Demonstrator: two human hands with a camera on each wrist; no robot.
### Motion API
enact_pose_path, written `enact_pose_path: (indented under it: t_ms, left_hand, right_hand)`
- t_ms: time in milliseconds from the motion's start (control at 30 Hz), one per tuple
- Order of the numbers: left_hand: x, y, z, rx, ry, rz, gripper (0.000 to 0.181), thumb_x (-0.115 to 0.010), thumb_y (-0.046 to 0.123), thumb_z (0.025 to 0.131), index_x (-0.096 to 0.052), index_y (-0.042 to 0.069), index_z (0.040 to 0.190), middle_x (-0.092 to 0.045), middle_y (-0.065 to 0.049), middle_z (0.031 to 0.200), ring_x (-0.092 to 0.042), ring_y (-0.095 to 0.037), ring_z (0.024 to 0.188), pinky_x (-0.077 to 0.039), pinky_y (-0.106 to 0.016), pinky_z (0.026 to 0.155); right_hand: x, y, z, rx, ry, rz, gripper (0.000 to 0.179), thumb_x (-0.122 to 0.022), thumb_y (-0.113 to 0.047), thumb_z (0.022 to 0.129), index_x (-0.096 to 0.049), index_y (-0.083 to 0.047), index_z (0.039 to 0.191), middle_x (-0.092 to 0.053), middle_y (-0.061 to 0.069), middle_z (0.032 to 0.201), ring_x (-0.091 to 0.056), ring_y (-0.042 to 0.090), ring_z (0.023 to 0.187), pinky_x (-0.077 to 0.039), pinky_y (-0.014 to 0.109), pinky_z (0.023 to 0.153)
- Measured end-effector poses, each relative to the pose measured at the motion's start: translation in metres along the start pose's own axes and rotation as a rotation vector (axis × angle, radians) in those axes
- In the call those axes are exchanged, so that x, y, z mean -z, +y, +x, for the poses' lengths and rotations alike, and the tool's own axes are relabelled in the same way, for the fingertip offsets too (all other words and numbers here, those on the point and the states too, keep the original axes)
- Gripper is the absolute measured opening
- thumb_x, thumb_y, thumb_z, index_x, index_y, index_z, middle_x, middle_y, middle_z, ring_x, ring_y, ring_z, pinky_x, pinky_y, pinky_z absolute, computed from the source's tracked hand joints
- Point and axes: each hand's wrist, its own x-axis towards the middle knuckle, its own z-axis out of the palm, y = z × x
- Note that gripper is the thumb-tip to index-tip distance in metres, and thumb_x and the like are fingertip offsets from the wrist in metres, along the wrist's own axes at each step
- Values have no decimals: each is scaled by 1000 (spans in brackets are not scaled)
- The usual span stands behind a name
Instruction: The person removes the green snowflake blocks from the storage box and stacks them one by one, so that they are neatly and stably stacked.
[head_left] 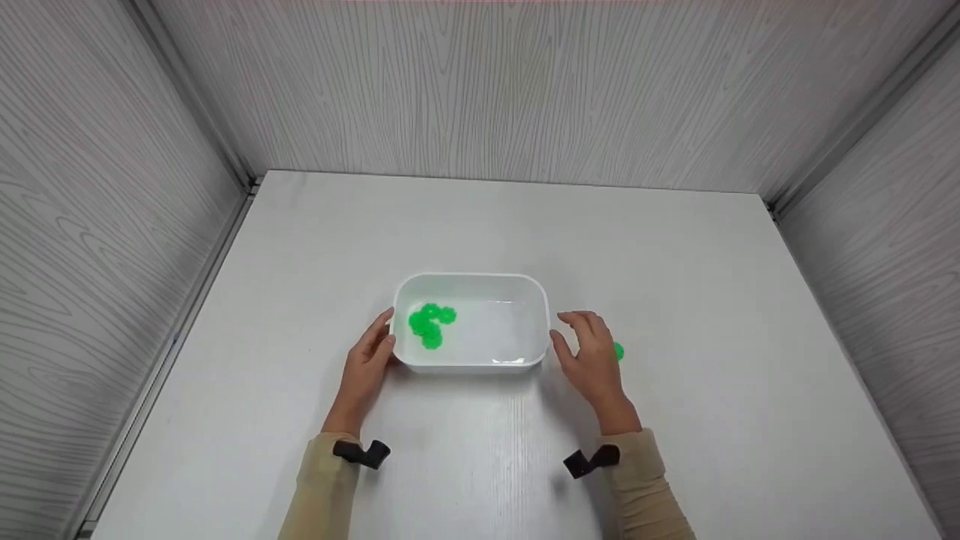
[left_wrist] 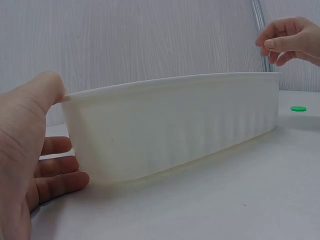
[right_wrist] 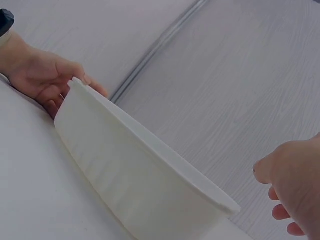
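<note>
A white rectangular plastic tub [head_left: 495, 330] stands on the table, with several flat green discs with notched edges [head_left: 431, 339] bunched in its left part. At the tub's left end, my left hand [head_left: 365, 364] holds it. The left wrist view shows that thumb at the rim and the fingers against the end wall. Just off the right end, my right hand [head_left: 595, 364] hovers with loosely bent fingers and nothing visible in them. In the left wrist view it is above rim height. One more green disc [head_left: 619, 351] lies on the table beyond the right hand, partly hidden by it in the head view.
The white table [head_left: 697, 300] is enclosed by wood-grain panels at the back [head_left: 495, 90], left [head_left: 97, 210] and right [head_left: 877, 225]. Black wrist mounts [head_left: 362, 454] sit on both sleeves.
</note>
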Motion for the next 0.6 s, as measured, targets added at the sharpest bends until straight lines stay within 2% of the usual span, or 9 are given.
enact_pose_path:
  t_ms: [200,233,600]
  left_hand:
    - [0,1,0,-12,4,-8,42,-53,33,95,-46,35,137,-54,-10,125,-52,-22,109,-44,-27,88]
    - [0,-2,1,-19,9,-6,42,-53,35,95,-46,36,136,-54,-9,125,-52,-22,109,-44,-26,87]
    - [-1,-2,1,-16,22,-11,42,-55,37,93,-48,35,135,-56,-8,122,-54,-24,105,-47,-29,83]
  right_hand:
    - [-8,-14,5,39,-23,11,25,-68,-16,85,-63,-3,107,-58,11,103,-55,25,96,-46,38,83]
    - [-11,-15,6,50,-27,9,25,-68,-16,85,-63,-3,107,-58,11,102,-55,25,96,-46,38,83]
    - [-33,-29,20,181,-84,20,23,-67,-14,85,-62,-5,106,-58,8,99,-56,23,92,-46,35,80]
